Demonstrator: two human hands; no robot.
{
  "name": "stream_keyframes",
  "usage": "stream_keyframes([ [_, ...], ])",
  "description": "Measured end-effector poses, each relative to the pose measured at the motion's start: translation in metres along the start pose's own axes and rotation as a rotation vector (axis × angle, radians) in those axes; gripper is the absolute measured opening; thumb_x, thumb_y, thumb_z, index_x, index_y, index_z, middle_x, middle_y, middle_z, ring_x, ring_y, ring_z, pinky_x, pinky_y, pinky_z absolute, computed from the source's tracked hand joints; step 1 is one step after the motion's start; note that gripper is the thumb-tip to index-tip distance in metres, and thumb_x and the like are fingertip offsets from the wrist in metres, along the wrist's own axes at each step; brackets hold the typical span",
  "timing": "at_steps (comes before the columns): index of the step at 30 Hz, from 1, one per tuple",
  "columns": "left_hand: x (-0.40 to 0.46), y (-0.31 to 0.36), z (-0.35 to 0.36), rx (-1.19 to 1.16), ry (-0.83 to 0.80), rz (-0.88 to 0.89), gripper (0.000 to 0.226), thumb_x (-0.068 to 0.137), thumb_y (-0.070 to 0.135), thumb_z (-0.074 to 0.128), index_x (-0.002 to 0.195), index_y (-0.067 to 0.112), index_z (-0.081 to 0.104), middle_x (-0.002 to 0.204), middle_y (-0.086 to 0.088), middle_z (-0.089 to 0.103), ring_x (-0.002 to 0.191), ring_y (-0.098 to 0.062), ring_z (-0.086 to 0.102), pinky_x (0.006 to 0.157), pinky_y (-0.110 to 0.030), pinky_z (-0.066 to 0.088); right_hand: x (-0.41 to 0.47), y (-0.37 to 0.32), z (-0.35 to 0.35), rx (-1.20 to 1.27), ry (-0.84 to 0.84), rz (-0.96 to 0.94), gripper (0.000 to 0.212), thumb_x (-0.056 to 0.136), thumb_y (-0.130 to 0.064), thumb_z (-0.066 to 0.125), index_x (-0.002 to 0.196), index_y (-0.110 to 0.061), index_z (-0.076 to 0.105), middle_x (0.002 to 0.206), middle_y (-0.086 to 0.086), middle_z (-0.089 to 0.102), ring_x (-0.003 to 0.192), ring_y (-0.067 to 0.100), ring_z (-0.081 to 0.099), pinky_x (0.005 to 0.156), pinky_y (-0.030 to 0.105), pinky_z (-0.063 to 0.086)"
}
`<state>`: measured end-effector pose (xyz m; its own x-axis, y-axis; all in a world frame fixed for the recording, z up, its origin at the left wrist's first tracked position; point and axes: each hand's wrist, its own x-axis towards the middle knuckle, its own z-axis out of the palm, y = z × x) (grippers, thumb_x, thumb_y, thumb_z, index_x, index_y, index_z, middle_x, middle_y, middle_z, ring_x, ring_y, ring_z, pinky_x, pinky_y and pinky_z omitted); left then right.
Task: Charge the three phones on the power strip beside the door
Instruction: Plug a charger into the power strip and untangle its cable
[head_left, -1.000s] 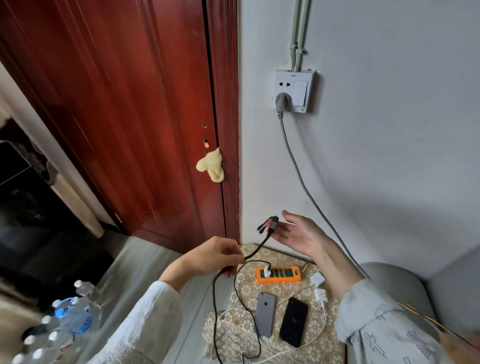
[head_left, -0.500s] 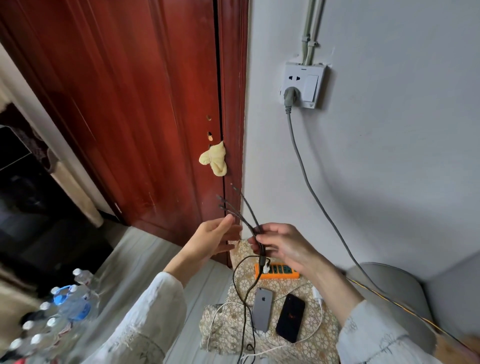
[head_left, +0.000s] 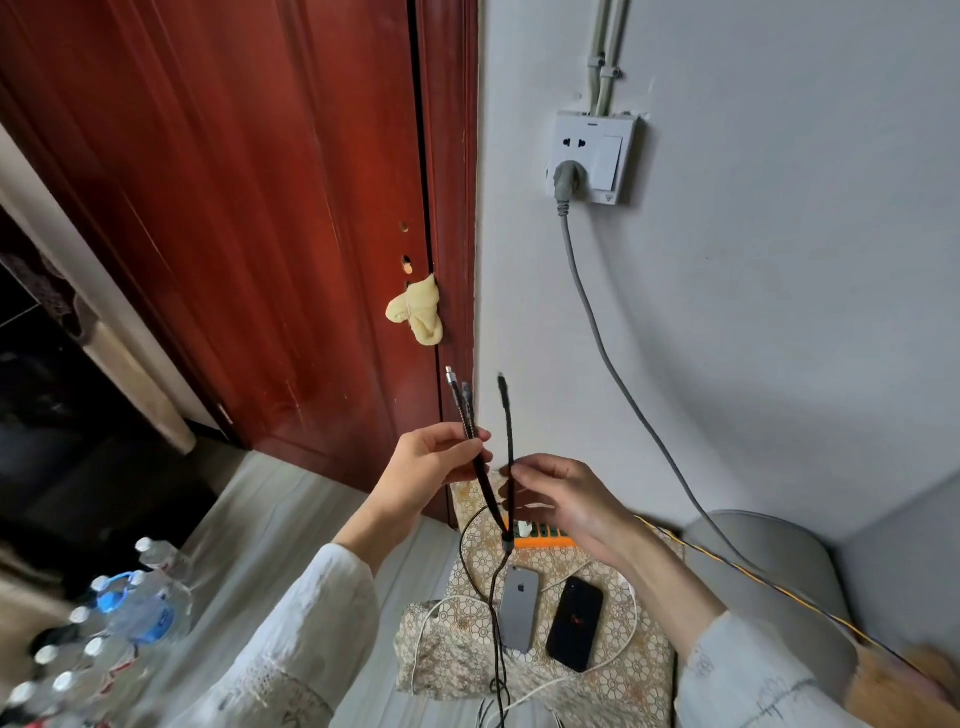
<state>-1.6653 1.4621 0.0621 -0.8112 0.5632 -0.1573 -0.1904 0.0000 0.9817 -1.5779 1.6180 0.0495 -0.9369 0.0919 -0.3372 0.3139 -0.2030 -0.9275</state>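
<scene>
A black multi-head charging cable (head_left: 508, 431) is held up in front of the door frame, its three ends pointing upward. My left hand (head_left: 431, 467) pinches two of the ends together. My right hand (head_left: 566, 499) pinches the third end apart from them. Below, an orange power strip (head_left: 545, 538) lies on a patterned cloth (head_left: 639, 680), partly hidden by my right hand. A grey phone (head_left: 518, 608) and a black phone (head_left: 575, 621) lie side by side on the cloth. A white cable (head_left: 631, 639) loops around them.
A red wooden door (head_left: 260, 208) stands at the left with a yellow rag (head_left: 418, 317) at its edge. A wall socket (head_left: 592, 156) holds a grey plug and cord (head_left: 613, 379). Water bottles (head_left: 119, 618) crowd the floor at lower left. A grey seat (head_left: 769, 561) is at right.
My left hand has taken two cable ends while my right hand holds the third, spreading them apart. Both hands and the cable have risen a little.
</scene>
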Motion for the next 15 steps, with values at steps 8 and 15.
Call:
stream_keyframes([
  [8,-0.003,-0.006,-0.001,0.065,0.002,-0.039,0.015,0.087,0.006,0.056,0.088,0.014,0.069,0.074,-0.005,0.07,0.074,-0.019,0.065,0.083,-0.038,0.053,0.003,-0.015,0.004,0.027,0.063,-0.25,0.023,0.093,-0.02,0.048,0.107,-0.028,0.063,0.067,-0.001,0.065,0.07,0.013,0.062,0.063,0.022,0.05],
  [15,0.003,-0.021,-0.017,0.152,0.204,-0.129,0.015,0.088,0.006,0.055,0.082,0.015,0.065,0.071,-0.002,0.067,0.068,-0.014,0.062,0.072,-0.028,0.052,0.005,-0.009,0.004,-0.043,0.073,-0.279,0.018,0.092,-0.014,0.05,0.095,-0.016,0.067,0.078,0.005,0.074,0.075,0.02,0.069,0.063,0.024,0.053],
])
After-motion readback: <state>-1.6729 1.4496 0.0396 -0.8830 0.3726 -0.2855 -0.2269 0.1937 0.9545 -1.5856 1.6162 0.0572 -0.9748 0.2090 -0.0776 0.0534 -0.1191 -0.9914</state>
